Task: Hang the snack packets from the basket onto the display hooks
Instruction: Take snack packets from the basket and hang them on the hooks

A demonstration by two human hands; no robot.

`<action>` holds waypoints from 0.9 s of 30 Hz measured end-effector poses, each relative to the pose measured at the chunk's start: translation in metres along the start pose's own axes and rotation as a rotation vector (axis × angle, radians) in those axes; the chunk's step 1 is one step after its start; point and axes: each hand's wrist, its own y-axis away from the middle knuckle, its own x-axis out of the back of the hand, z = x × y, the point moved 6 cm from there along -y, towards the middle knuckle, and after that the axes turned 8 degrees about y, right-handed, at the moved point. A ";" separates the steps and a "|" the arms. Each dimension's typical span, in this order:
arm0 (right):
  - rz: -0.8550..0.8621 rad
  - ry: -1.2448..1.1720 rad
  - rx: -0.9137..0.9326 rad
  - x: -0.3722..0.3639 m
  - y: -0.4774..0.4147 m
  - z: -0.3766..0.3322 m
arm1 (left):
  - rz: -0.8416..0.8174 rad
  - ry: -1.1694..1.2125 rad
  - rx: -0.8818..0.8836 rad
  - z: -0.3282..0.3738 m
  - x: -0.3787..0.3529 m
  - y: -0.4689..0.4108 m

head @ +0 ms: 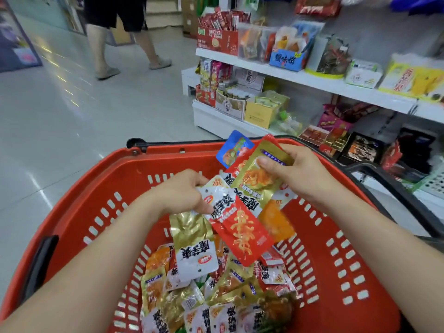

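This looks like the gathering step, above the red basket (168,152). The left hand (185,193) has its fingers pinched on two packets: a red packet (240,229) and a gold packet (192,239). The right hand (298,174) has its fingers clasped on a fan of packets (259,174), at least three. Well over a dozen loose packets (216,296) lie inside the basket. The next move probably calls for finding each hang-hole. No hooks show.

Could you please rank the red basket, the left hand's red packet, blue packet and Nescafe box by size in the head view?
1. red basket
2. red packet
3. blue packet and Nescafe box look alike; the box is farther.
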 end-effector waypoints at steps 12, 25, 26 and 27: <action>-0.080 0.211 -0.120 0.022 -0.007 0.023 | 0.316 0.433 -0.072 0.008 0.047 0.009; 0.117 0.307 -0.061 0.038 -0.015 -0.001 | 0.432 0.308 -0.113 0.033 0.047 0.024; 0.147 0.295 -0.087 0.047 -0.012 -0.006 | 0.463 0.342 -0.096 0.039 0.053 0.033; 0.165 0.305 -0.118 0.056 -0.008 -0.011 | 0.490 0.365 -0.074 0.044 0.060 0.042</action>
